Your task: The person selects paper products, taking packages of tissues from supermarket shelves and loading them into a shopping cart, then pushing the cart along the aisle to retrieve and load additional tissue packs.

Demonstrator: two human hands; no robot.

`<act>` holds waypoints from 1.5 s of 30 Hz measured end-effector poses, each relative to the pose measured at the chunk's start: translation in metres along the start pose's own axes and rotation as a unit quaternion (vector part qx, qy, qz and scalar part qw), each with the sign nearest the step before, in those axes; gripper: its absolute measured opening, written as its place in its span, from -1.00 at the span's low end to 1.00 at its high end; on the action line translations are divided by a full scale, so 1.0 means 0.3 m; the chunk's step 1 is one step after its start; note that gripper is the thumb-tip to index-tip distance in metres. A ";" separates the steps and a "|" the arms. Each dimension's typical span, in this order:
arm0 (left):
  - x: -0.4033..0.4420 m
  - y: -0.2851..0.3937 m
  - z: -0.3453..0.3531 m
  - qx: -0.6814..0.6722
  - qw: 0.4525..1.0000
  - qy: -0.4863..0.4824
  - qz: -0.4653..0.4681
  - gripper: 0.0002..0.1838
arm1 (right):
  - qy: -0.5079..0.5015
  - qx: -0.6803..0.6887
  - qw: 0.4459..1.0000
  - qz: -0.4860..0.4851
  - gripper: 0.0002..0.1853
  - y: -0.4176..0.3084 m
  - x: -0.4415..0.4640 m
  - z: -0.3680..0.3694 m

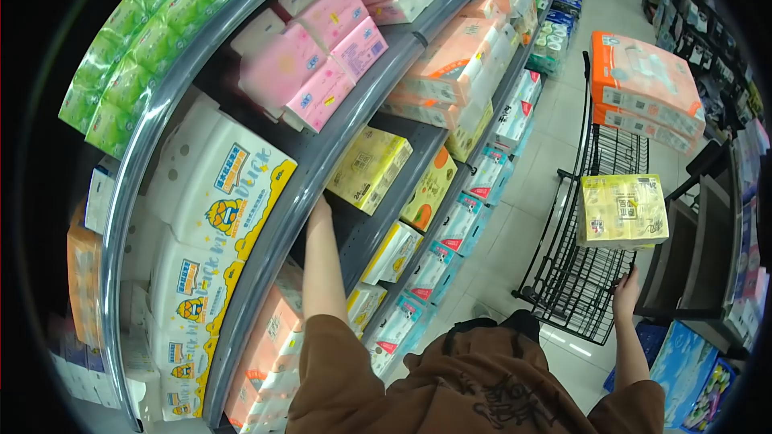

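Note:
My left hand [320,210] reaches into a shelf bay beside a yellow tissue pack [368,170]. Its fingers are hidden behind the upper shelf's lip, so I cannot see whether they touch the pack. On the other side, my right hand [626,292] is closed on the near right edge of a black wire shopping cart [583,293]. A similar yellow tissue pack [624,210] lies in the cart, just beyond that hand. Farther along the cart rests a stack of orange-and-white packs [643,72].
White duck-print packs [229,201] and pink tissue packs [322,56] fill the curved shelf at left. Green packs [153,40] stand higher up. Blue-and-white packs [458,221] line the bottom shelf by the tiled aisle [515,225]. Dark shelving [704,233] borders the cart's right.

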State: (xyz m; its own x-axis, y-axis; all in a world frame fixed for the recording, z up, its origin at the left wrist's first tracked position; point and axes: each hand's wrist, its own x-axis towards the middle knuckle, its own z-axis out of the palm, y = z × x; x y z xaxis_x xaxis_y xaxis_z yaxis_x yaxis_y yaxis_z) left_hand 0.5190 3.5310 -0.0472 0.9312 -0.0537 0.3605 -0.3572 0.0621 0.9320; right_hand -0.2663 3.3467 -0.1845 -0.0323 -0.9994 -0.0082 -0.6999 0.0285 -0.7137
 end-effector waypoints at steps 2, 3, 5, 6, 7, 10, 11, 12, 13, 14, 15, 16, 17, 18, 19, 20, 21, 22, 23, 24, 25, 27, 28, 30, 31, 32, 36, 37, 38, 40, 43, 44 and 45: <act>0.057 -0.018 -0.016 -0.068 0.990 -0.014 -0.127 -0.43 | 0.000 0.007 1.000 0.011 -0.60 0.003 -0.016 0.002; 0.081 -0.016 -0.031 -0.078 0.977 -0.025 -0.199 -0.44 | 0.000 0.020 1.000 0.023 -0.60 -0.014 -0.017 0.001; 0.119 -0.025 -0.045 -0.083 0.951 -0.043 -0.295 -0.45 | -0.003 0.043 0.998 0.046 -0.60 -0.045 -0.027 -0.012; 0.135 -0.037 -0.049 -0.082 0.939 -0.050 -0.330 -0.46 | 0.005 0.020 0.999 0.025 -0.61 -0.040 -0.022 -0.007; 0.144 -0.053 -0.048 -0.082 0.929 -0.055 -0.356 -0.46 | 0.002 0.023 0.999 0.029 -0.61 -0.035 -0.027 -0.010; 0.148 -0.076 -0.021 -0.078 0.906 -0.066 -0.411 -0.48 | -0.012 0.037 0.999 0.038 -0.61 -0.043 -0.026 -0.014; 0.145 -0.079 -0.005 -0.075 0.899 -0.071 -0.425 -0.48 | -0.011 0.042 0.998 0.045 -0.61 -0.047 -0.027 -0.015; 0.142 -0.082 0.003 -0.075 0.893 -0.072 -0.437 -0.48 | -0.011 0.046 0.998 0.050 -0.62 -0.057 -0.028 -0.017; 0.137 -0.086 0.009 -0.076 0.891 -0.070 -0.443 -0.49 | -0.013 0.050 0.997 0.053 -0.62 -0.067 -0.031 -0.022; 0.133 -0.089 0.005 -0.079 0.891 -0.062 -0.444 -0.49 | -0.014 0.047 0.997 0.057 -0.62 -0.078 -0.034 -0.027; 0.125 -0.096 -0.008 -0.080 0.895 -0.049 -0.436 -0.49 | -0.012 0.043 0.998 0.054 -0.62 -0.062 -0.033 -0.023; 0.115 -0.103 -0.021 -0.081 0.899 -0.037 -0.428 -0.49 | -0.011 0.040 0.998 0.048 -0.61 -0.040 -0.030 -0.011; 0.108 -0.107 -0.029 -0.084 0.904 -0.023 -0.418 -0.50 | -0.009 0.038 0.998 0.041 -0.61 -0.026 -0.022 -0.003; 0.097 -0.107 -0.035 -0.087 0.909 -0.009 -0.407 -0.50 | -0.024 0.050 0.996 0.065 -0.59 -0.059 -0.026 -0.017; 0.087 -0.107 -0.036 -0.092 0.914 0.005 -0.396 -0.50 | -0.020 0.045 0.997 0.060 -0.59 -0.055 -0.021 -0.015; 0.078 -0.106 -0.037 -0.095 0.918 0.019 -0.384 -0.50 | -0.017 0.042 0.997 0.056 -0.59 -0.037 -0.019 -0.008; 0.053 -0.080 -0.038 -0.109 0.911 0.043 -0.396 -0.48 | -0.014 0.038 0.998 0.052 -0.59 -0.019 -0.018 -0.002; 0.029 -0.055 -0.038 -0.123 0.902 0.068 -0.408 -0.46 | -0.023 0.032 0.998 0.039 -0.57 0.001 -0.010 -0.001; -0.019 0.014 -0.028 -0.148 0.890 0.085 -0.422 -0.47 | -0.026 0.034 0.998 0.042 -0.57 -0.004 -0.007 -0.002; -0.074 0.097 -0.010 -0.172 0.877 0.103 -0.436 -0.48 | -0.031 0.036 0.998 0.046 -0.56 -0.038 -0.016 -0.015; -0.111 0.133 -0.015 -0.194 0.863 0.122 -0.449 -0.49 | -0.037 0.036 0.997 0.051 -0.56 -0.052 -0.022 -0.025; -0.161 0.107 -0.051 -0.231 0.873 0.059 -0.425 -0.47 | -0.035 0.037 0.998 0.044 -0.55 -0.012 -0.014 -0.013; -0.211 0.092 -0.069 -0.276 0.867 0.001 -0.415 -0.51 | -0.036 0.044 0.997 0.044 -0.55 0.004 -0.009 -0.008; -0.387 0.171 -0.071 -0.292 0.865 -0.045 -0.405 -0.59 | -0.051 0.071 0.995 0.056 -0.55 -0.029 -0.023 -0.020; -0.514 0.290 -0.054 -0.267 0.872 -0.029 -0.409 -0.62 | -0.045 0.077 0.995 0.043 -0.55 -0.059 -0.035 -0.008; -0.622 0.353 -0.071 -0.297 0.865 -0.070 -0.398 -0.61 | -0.035 0.079 0.996 0.028 -0.56 -0.080 -0.040 -0.004; -1.087 0.523 -0.140 -0.322 0.831 -0.140 -0.431 -0.49 | -0.041 0.083 0.995 0.047 -0.58 0.023 -0.027 -0.005; -1.185 0.534 -0.161 -0.319 0.828 -0.170 -0.428 -0.44 | -0.035 0.070 0.996 0.039 -0.58 -0.057 -0.040 -0.039; -1.276 0.551 -0.175 -0.303 0.822 -0.198 -0.439 -0.42 | -0.047 0.090 0.993 0.061 -0.57 -0.066 -0.038 -0.046; -1.407 0.603 -0.152 -0.280 0.801 -0.242 -0.471 -0.38 | -0.064 0.110 0.989 0.079 -0.54 -0.099 -0.032 -0.050; -1.549 0.665 -0.141 -0.235 0.770 -0.322 -0.499 -0.32 | 0.002 0.034 0.999 -0.028 -0.51 0.044 0.015 0.044; -1.568 0.676 -0.122 -0.207 0.768 -0.371 -0.480 -0.30 | 0.035 -0.001 0.996 -0.076 -0.50 -0.015 -0.001 0.021; -1.585 0.683 -0.110 -0.179 0.760 -0.423 -0.460 -0.28 | -0.073 0.063 0.995 0.031 -0.47 -0.059 -0.022 -0.038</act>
State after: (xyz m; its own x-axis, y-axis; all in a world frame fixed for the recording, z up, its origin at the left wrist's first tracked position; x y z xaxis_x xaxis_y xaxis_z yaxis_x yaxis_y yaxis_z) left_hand 0.0054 3.6022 -0.0288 0.3418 -0.8499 -0.4011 0.6004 -0.1309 0.7889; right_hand -0.2620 3.3530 -0.1638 0.0386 -0.9880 -0.1496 -0.6044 0.0961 -0.7909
